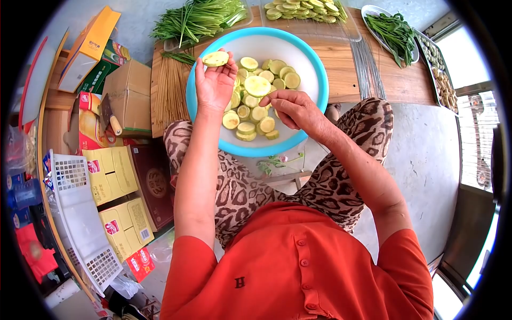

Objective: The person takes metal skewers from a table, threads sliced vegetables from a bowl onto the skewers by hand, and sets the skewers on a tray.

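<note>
Over the left side of a white bowl with a blue rim (321, 80), my left hand (215, 85) is turned palm up, its fingers curled round a pale green zucchini slice (215, 58). My right hand (298, 111) is over the bowl's right side, with thumb and forefinger pinching the edge of a larger round slice (257, 86). Many cut zucchini slices (246, 128) lie in the bowl beneath both hands. The bowl rests partly on the wooden table and extends over my lap.
Behind the bowl are green stalks (200, 21) and a tray of slices (304, 9). Thin wooden sticks (172, 88) lie left, metal skewers (367, 66) right, near a plate of leafy greens (392, 34). A knife (111, 114) and boxes (128, 93) stand at left.
</note>
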A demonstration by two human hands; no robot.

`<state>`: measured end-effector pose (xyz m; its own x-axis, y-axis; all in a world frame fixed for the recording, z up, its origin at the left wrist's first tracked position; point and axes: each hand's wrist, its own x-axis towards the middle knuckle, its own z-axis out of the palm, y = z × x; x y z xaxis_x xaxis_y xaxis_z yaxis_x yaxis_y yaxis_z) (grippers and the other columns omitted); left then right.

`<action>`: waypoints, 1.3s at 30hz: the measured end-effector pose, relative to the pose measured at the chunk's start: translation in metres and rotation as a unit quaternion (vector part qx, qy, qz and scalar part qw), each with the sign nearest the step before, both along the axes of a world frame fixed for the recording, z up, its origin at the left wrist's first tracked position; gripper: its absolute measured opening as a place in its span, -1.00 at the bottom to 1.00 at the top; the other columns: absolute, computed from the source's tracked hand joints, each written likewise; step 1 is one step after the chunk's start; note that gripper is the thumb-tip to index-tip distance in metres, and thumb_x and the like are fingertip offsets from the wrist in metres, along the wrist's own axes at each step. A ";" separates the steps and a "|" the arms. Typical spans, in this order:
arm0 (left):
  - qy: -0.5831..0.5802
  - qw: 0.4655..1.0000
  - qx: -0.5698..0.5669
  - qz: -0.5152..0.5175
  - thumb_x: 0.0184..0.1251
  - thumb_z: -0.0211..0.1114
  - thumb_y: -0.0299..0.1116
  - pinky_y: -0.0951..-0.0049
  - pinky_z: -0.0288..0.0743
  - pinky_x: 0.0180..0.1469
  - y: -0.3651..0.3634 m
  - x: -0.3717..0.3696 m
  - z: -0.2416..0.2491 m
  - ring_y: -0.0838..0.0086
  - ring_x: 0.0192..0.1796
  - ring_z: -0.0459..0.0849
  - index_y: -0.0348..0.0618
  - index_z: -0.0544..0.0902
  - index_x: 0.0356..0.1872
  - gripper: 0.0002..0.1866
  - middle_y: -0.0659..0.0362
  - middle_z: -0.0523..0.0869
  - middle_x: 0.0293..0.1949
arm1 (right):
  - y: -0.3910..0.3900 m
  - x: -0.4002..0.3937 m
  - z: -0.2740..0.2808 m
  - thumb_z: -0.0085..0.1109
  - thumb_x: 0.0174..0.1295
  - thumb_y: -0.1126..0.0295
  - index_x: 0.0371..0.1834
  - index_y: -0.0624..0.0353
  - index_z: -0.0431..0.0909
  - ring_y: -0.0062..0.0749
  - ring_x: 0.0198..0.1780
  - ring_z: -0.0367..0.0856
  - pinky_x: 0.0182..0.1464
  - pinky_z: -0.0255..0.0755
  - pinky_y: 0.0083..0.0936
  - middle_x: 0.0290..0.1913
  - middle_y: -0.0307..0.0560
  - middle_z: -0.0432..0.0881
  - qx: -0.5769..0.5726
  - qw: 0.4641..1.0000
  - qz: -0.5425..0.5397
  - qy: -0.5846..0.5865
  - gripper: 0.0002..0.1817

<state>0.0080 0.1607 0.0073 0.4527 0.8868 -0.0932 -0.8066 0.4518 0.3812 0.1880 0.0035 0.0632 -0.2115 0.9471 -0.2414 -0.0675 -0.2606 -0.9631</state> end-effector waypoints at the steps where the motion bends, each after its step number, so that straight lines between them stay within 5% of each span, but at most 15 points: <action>1: -0.003 1.000 -0.003 0.000 0.37 0.08 0.04 0.30 0.46 0.09 0.000 0.000 0.000 0.25 -0.07 0.53 -0.44 0.42 0.12 -0.37 -0.12 0.50 0.03 | 0.000 0.000 0.000 -0.19 0.44 0.34 -0.04 0.17 0.55 -0.76 -0.69 0.05 -0.62 -0.05 -0.70 -0.72 -0.46 0.16 0.002 1.000 -0.001 0.001 -0.71; 26: 0.032 0.998 0.040 -0.048 0.37 0.07 0.03 0.35 0.48 0.01 -0.013 0.013 0.004 0.30 -0.17 0.57 -0.32 0.50 0.04 -0.46 -0.02 0.62 -0.12 | 0.000 -0.007 0.001 -0.19 0.42 0.35 -0.07 0.21 0.55 -0.74 -0.71 0.05 -0.63 -0.08 -0.68 -0.74 -0.44 0.16 0.005 0.999 -0.031 0.013 -0.71; 39: 0.050 0.994 0.063 -0.076 0.40 0.04 0.03 0.25 0.48 0.12 -0.023 0.020 0.005 0.23 -0.01 0.61 -0.29 0.46 0.14 -0.44 -0.03 0.63 -0.02 | 0.008 -0.011 -0.011 -0.16 0.44 0.32 -0.06 0.22 0.54 -0.76 -0.71 0.07 -0.64 -0.06 -0.71 -0.73 -0.43 0.20 0.018 0.998 -0.056 0.015 -0.72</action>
<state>0.0276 0.1378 0.0127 0.5759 0.8167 -0.0381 -0.6877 0.5091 0.5177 0.1768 0.0119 0.0523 -0.1106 0.9732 -0.2018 -0.1225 -0.2148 -0.9689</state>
